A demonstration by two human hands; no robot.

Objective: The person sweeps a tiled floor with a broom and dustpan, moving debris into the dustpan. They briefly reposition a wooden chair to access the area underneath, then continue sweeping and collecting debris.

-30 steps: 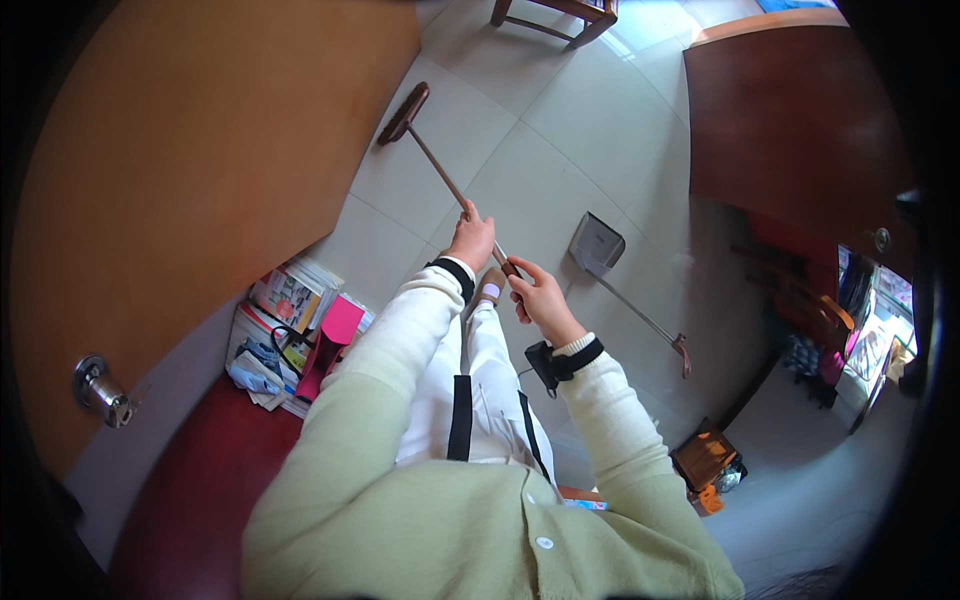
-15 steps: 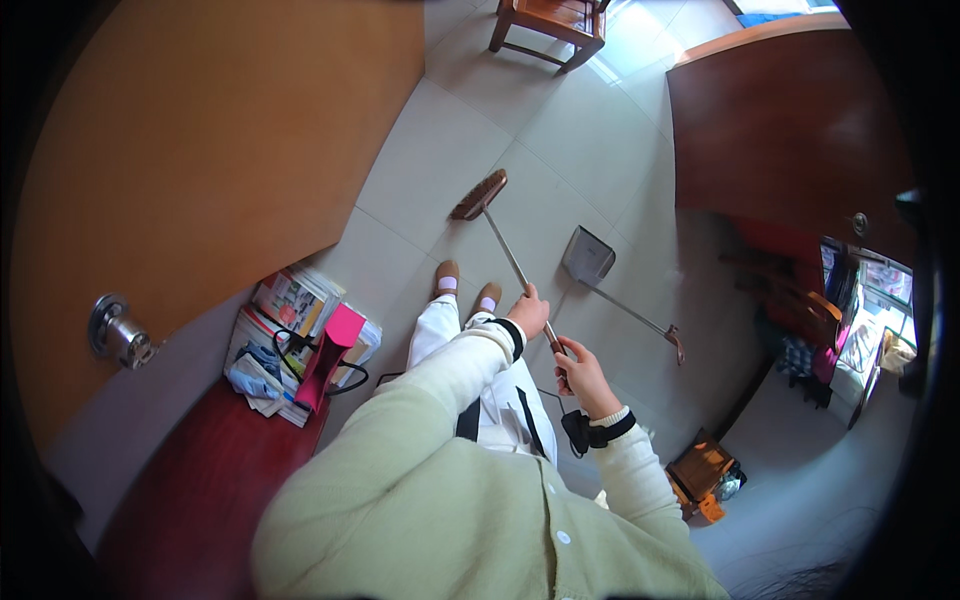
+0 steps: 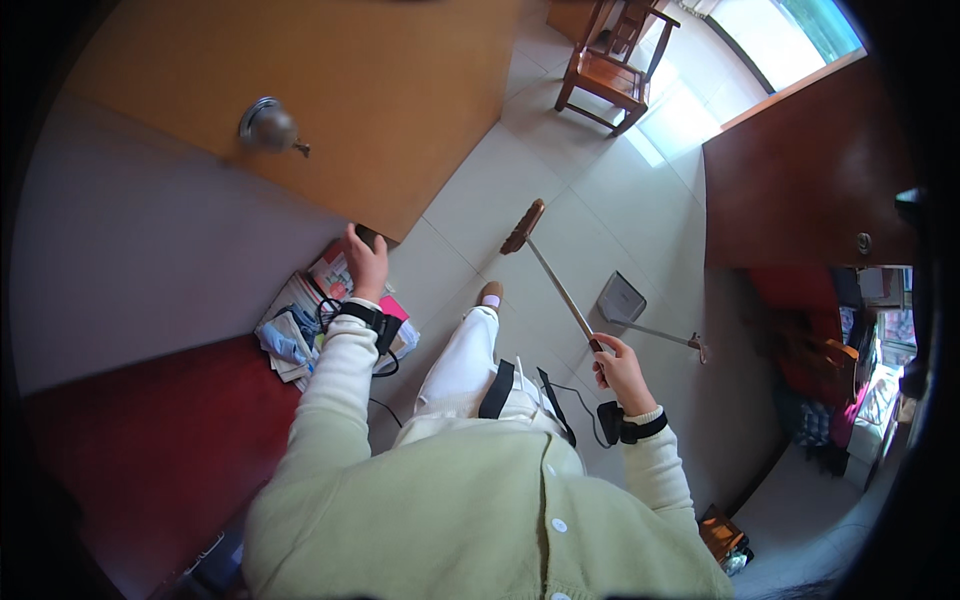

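Observation:
My right hand is closed round the upper end of a broom with a long thin handle. Its brown bristled head rests on the tiled floor, ahead of my feet. To the right of the handle lies a grey dustpan, its own stick pointing right. My left hand is stretched out to the left, thumb and fingers apart, beside the lower corner of a tan wooden door. A small dark patch shows between thumb and fingers; whether the hand touches the door I cannot tell.
Books, papers and a pink bag are piled below my left hand, on the end of a red surface. A wooden chair stands farther off. On the right are a dark red door and a cluttered shelf area.
My left hand has let go of the broom and moved left toward the tan door's corner. My right hand still holds the broom. The view has shifted.

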